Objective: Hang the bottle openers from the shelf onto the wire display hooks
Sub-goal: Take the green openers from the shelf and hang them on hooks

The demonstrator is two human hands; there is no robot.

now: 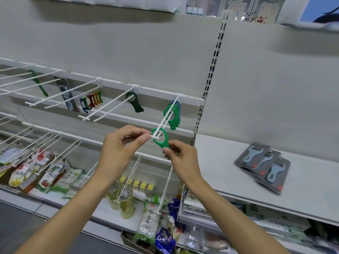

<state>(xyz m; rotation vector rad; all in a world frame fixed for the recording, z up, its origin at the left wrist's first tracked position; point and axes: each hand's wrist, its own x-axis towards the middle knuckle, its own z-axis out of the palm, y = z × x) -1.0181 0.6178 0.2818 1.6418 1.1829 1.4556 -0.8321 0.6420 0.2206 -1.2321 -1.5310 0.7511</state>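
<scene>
My right hand pinches the handle of a bright green ring-shaped bottle opener. Its ring is threaded over the front tip of a white wire display hook. My left hand pinches that hook's tip with thumb and forefinger. Further back on the same hook hang several green and blue openers. A dark green opener hangs on the neighbouring hook to the left. On the white shelf to the right lie packaged grey-blue openers in a fanned stack.
Further left, hooks carry small coloured keychain openers, a grey packaged tool and a green-handled tool. Lower hooks jut forward under my forearms, with food packets and bottles beneath.
</scene>
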